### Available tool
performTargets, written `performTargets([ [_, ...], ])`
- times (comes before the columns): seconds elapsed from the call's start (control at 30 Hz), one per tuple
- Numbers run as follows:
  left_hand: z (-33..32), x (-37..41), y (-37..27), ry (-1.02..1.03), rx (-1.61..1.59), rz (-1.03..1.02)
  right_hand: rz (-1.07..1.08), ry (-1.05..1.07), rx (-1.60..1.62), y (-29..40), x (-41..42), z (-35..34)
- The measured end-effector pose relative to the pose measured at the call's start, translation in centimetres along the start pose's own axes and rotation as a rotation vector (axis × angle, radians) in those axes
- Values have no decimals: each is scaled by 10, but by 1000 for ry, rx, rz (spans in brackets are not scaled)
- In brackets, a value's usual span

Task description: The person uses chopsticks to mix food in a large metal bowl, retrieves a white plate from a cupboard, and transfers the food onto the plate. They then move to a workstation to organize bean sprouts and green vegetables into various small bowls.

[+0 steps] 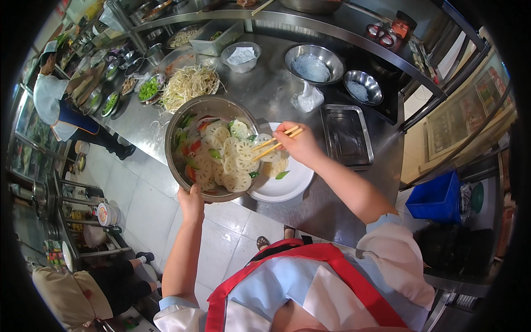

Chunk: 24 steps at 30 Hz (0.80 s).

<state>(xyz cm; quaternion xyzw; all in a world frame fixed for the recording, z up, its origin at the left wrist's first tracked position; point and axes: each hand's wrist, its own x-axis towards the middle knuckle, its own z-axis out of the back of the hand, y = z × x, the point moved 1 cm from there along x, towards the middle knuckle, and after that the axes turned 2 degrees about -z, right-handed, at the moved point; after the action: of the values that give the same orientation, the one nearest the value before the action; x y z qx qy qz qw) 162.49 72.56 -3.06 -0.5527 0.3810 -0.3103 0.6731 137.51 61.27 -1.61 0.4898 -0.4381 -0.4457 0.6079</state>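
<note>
My left hand (192, 206) grips the near rim of a large steel mixing bowl (174, 174), which is tilted toward a white plate (286, 189). Inside the bowl are lotus root slices (236, 153) mixed with green and red vegetable pieces. My right hand (299, 143) holds a pair of chopsticks (277, 144), their tips among the lotus slices at the bowl's right edge. On the plate lie a few lotus slices (274, 166) and one green piece (282, 175). The bowl's right side hangs over the plate's left part and hides it.
A heap of bean sprouts (188, 87) sits behind the bowl. Farther right are a steel bowl of translucent noodles (311, 68), a smaller steel bowl (364, 87), a knotted plastic bag (308, 98) and a rectangular metal tray (347, 135). A steel shelf (290, 18) overhangs the back. Another person (52, 95) stands left.
</note>
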Motion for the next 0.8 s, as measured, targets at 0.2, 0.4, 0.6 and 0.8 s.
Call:
performTargets([
  [0.2,0,2,4,30,-29,-29,56,-4,-117,44,-8,24],
  [0.4,-8,4,2,38,-45,-60,-72,101,243,21,-31,-17],
  [0.6,-8,0,1,28,14,-41,3,-21,25,12,-6,5],
  [0.8,-15,-2,-3,55,14,-81,13,2,117,5,-6,-30],
])
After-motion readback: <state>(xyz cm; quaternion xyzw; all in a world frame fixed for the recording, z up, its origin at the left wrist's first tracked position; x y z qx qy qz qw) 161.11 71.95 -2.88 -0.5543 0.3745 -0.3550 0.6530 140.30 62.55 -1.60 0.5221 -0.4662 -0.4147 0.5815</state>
